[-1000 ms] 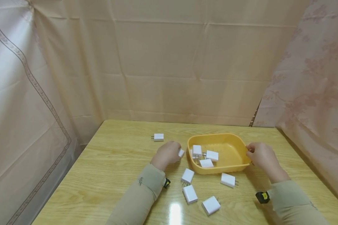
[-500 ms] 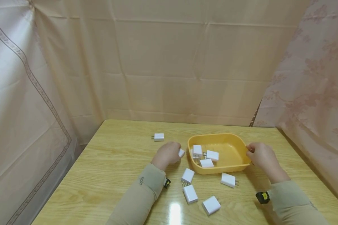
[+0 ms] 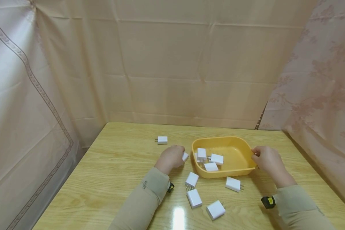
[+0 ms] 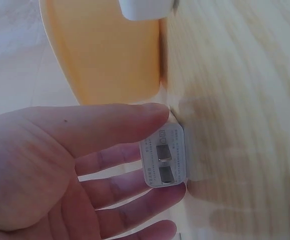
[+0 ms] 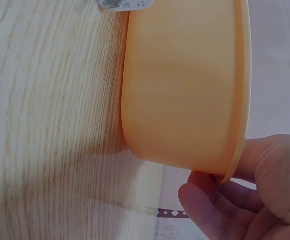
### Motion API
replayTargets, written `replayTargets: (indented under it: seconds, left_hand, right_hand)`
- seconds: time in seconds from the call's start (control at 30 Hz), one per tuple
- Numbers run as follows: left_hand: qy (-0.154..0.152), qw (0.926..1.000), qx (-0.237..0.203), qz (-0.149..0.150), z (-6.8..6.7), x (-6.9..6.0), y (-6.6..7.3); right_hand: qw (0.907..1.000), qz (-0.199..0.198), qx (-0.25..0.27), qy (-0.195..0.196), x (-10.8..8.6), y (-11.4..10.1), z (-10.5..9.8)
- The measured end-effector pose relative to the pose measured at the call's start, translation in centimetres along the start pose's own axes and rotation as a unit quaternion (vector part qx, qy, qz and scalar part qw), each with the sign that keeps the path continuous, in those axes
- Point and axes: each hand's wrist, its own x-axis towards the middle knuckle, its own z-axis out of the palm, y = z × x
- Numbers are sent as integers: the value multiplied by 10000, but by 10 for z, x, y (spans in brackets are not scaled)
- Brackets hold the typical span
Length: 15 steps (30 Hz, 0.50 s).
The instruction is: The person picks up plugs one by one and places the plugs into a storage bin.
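Observation:
Left of the yellow basket (image 3: 225, 174), my left hand (image 3: 170, 157) pinches a white charger (image 3: 185, 156). In the left wrist view, the thumb and fingers of my left hand (image 4: 84, 165) lie around that charger (image 4: 155, 162), its metal prongs facing the camera, close to the tabletop. My right hand (image 3: 268, 163) grips the basket's right rim; in the right wrist view, the fingers of the right hand (image 5: 250, 195) curl at the rim of the basket (image 5: 185, 90). Several white chargers (image 3: 217, 159) lie in the basket's left part.
One charger (image 3: 162, 140) lies at the back, left of the basket. In front of the basket are two chargers with prongs meeting (image 3: 191, 179), another to the right (image 3: 233, 184) and one nearer the front (image 3: 215, 210). Curtains stand behind the wooden table (image 3: 103, 166).

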Motion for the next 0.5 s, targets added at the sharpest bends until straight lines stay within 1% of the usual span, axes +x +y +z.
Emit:
replayTargets:
  seconds: [0.17, 0.33, 0.5]
  left_hand:
    - [5, 10000, 9, -10, 1, 1, -1]
    - [-35, 10000, 15, -85, 1, 1, -2]
    - [42, 10000, 52, -30, -1, -1, -2]
  right_hand:
    - [10000, -4, 6, -4, 1, 1, 1]
    - [10000, -21, 6, 5, 1, 2, 1]
    - [10000, -7, -19, -12, 1, 2, 1]
